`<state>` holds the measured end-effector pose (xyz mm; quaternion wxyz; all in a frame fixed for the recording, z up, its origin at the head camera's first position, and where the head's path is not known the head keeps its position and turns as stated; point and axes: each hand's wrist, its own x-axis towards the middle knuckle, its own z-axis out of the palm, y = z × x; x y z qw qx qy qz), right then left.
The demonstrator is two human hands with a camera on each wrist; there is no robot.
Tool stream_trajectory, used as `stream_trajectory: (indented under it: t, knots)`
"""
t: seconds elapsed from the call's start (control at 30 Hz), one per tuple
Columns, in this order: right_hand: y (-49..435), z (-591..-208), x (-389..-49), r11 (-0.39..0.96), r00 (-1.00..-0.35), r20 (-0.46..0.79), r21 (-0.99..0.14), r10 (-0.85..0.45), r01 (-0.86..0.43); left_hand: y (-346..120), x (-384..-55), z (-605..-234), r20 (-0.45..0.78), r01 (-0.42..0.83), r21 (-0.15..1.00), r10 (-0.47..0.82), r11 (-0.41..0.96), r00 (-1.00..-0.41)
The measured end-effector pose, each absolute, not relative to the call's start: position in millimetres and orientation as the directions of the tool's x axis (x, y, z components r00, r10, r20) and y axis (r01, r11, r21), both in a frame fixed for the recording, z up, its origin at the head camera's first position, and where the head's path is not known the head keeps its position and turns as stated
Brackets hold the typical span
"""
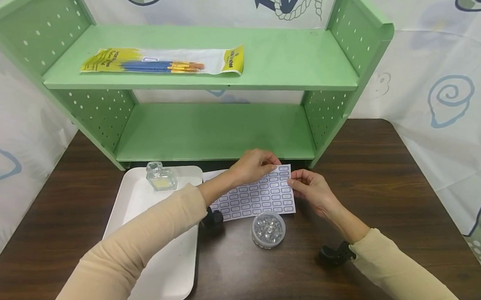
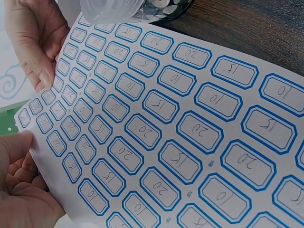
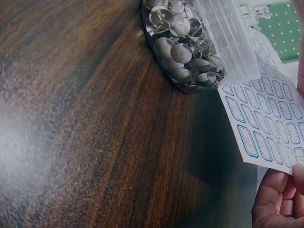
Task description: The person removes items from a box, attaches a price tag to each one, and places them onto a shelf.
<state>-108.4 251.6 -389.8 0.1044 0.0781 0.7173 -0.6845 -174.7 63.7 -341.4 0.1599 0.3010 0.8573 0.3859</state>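
Note:
A white sheet of price stickers point(image 1: 258, 193) lies at a slant in front of the shelf. Its blue-framed labels carry handwritten numbers such as 10, 15 and 20, clear in the left wrist view. My left hand point(image 1: 252, 166) pinches the sheet's far edge near its right corner, thumb on top. At the right edge, my right hand point(image 1: 315, 191) holds the paper between thumb and curled fingers. Right by the sheet's near edge stands a round clear tub of thumbtacks point(image 1: 268, 230), their silver heads showing through the wall in the right wrist view. My left forearm hides part of the sheet.
On the left, a white tray point(image 1: 162, 276) bears a glass bottle point(image 1: 161, 178) with a yellowish label. A green shelf unit point(image 1: 221, 131) stands at the back, with a pack of paintbrushes point(image 1: 163, 61) on its upper board. Dark wooden table point(image 1: 384, 187) extends to the right.

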Motion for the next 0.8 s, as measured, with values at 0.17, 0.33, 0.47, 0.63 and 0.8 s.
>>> stream_trajectory:
  t: [0.17,0.33,0.47,0.63,0.8]
  knots:
    - [251.0,-390.2,-108.4,0.053,-0.967,-0.256,-0.966,-0.023,0.254,64.0,-174.6,-342.0,-0.036,0.399,0.762,0.648,0.510,-0.761]
    - [251.0,-391.4,-109.3,0.047,-0.967,-0.255,-0.966,-0.018,0.254,63.9,-175.0,-342.7,-0.033,0.391,0.771,0.644,0.503,-0.764]
    - [251.5,-392.2,-109.8,0.039,-0.966,-0.256,-0.966,-0.017,0.255,63.6,-174.9,-342.5,-0.029,0.389,0.774,0.642,0.499,-0.766]
    - [251.7,-391.9,-109.2,0.033,-0.966,-0.258,-0.966,-0.016,0.258,63.7,-174.4,-342.0,-0.022,0.390,0.778,0.642,0.493,-0.767]
    - [252.1,-391.8,-108.9,0.033,-0.966,-0.259,-0.966,-0.022,0.258,63.5,-175.0,-343.2,-0.019,0.385,0.783,0.638,0.488,-0.770]
